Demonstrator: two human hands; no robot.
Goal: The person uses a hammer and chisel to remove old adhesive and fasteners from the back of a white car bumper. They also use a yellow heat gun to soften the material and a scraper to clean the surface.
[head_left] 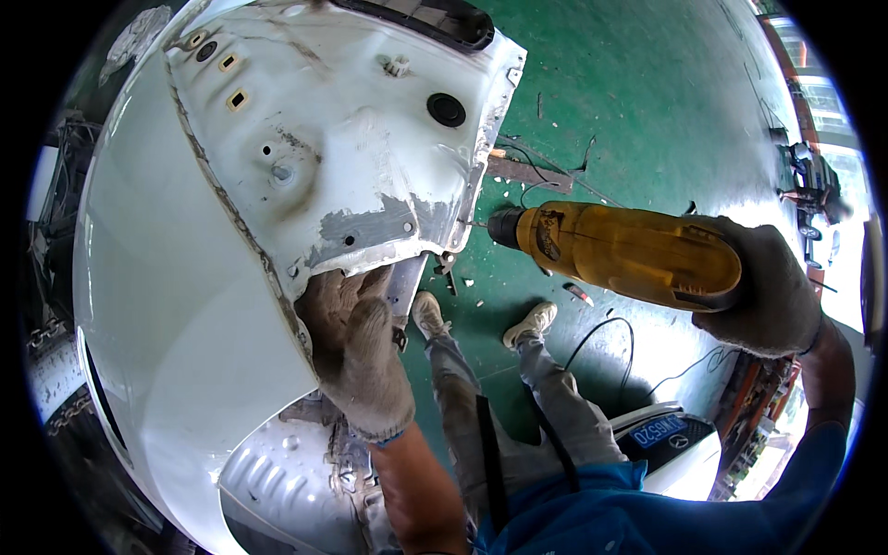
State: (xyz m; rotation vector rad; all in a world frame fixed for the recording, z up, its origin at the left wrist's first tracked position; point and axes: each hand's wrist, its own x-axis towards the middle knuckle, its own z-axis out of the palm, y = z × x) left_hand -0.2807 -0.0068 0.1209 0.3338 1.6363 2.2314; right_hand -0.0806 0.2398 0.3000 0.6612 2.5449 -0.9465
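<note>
Far left: big white car body panel (157, 305), outer skin curving down the left side, w/ its inner flanged section (342, 139) facing up – holes, a black round plug (446, 109), bare grey patches where paint's gone near the lower edge.

Left hand (356, 347), in a dirty knit work glove, is up under that lower edge, fingers curled round the panel's lip, gripping it. Forearm comes in from the bottom centre.

Centre: the person's own legs in grey trousers (518, 407) and pale shoes (532, 322) on the green floor (647, 102), seen straight down. Scraps and a black cable (601, 338) lie on the floor near the feet.

Right of the panel: yellow power drill (620, 252), long axis running roughly left-right, slightly tilted, nose pointing left. Black chuck (504, 227) sits just beside the panel's right edge; thin bit (474, 223) reaches the flange at about the grey patch – touching or not, can't tell for sure.

Right hand (758, 287), same kind of glove, closed round the drill's rear end and grip, blue sleeve (814, 462) behind it.

Lower right: a white car part w/ a blue plate (661, 435) near the floor. Far right edge: workshop clutter, too small to make out.
</note>
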